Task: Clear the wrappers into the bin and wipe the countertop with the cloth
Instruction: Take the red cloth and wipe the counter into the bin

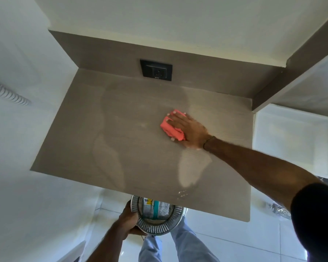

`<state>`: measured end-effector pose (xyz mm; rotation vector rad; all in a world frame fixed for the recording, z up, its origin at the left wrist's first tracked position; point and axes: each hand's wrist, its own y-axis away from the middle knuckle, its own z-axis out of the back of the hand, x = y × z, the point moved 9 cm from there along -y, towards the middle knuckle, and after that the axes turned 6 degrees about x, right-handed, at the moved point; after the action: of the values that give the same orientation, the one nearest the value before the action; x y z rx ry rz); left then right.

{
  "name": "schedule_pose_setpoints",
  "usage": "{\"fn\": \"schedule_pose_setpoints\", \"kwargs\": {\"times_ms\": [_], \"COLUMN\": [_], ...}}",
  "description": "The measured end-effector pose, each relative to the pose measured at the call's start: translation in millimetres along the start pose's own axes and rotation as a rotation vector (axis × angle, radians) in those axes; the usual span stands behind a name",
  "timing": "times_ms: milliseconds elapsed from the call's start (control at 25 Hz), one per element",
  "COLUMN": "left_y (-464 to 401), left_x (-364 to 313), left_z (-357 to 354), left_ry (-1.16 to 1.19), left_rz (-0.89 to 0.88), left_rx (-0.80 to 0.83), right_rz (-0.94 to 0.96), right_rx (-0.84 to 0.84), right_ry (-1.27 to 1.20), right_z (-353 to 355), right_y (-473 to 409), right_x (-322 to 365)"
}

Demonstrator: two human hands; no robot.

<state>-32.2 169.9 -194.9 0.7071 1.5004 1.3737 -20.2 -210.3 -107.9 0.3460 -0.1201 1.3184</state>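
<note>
A grey-brown countertop point(133, 140) fills the middle of the view, set into a corner: a white wall point(17, 129) runs along its left side, and a low band of the same grey-brown rises at its far edge under a pale upper wall. A black power socket point(156, 70) sits in that band, just above the far edge. Damp streaks curve over the left and middle of the surface, with a paler patch toward the near right and a few droplets at the near edge.

The right hand point(187, 129) lies flat with fingers spread, palm pressed down on a crumpled pink cloth point(170, 127). The cloth sits right of centre on the countertop, showing beyond the fingertips and on the left side of the palm. A thin band circles the wrist.

Below the near edge, the left hand point(128, 220) is closed round the left rim of a shiny metal bin point(159, 226), held just under the countertop lip. Wrappers point(154, 207) with printed colours lie inside it.

The countertop is bare around the cloth on all sides, with open surface out to the left wall and the near edge. Past its right edge stands a clear plastic tub point(293, 140). White floor tiles point(235, 242) show beneath.
</note>
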Motion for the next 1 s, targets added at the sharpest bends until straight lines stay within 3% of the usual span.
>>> {"fn": "schedule_pose_setpoints", "kwargs": {"times_ms": [120, 240, 360, 480, 600, 760, 880, 1000], "left_y": [-2.9, -3.6, -5.3, -3.3, -1.7, -4.0, -1.8, 5.5], "left_x": [5.3, 9.3, 13.8, 19.5, 30.5, 47.3, 55.7, 57.1], "left_z": [4.5, 6.7, 6.5, 10.5, 20.2, 27.5, 34.1, 37.8], "left_ry": [-0.007, -0.040, -0.100, -0.128, -0.154, -0.176, -0.179, -0.159], "left_rz": [-0.004, -0.016, -0.031, -0.053, -0.051, -0.073, -0.085, -0.136], "left_rx": [-0.011, -0.018, 0.014, 0.038, 0.021, 0.047, 0.071, 0.122], "right_rz": [-0.232, -0.412, -0.262, -0.084, -0.144, -0.430, -0.506, -0.366], "right_rx": [-0.056, -0.138, -0.146, -0.051, -0.051, -0.208, -0.213, -0.191], "right_ry": [-0.098, -0.155, -0.256, -0.139, -0.073, -0.166, -0.221, -0.324], "right_z": [2.1, -6.7, -27.5, -55.2, -56.7, -57.4, -77.9, -103.3], "right_y": [41.2, 57.2, 49.2, 64.0, 110.1, 185.1, 187.6, 171.9], "right_x": [-34.1, -16.0, 61.5, 119.6, 107.5, 87.4, 141.2, 227.6]}}
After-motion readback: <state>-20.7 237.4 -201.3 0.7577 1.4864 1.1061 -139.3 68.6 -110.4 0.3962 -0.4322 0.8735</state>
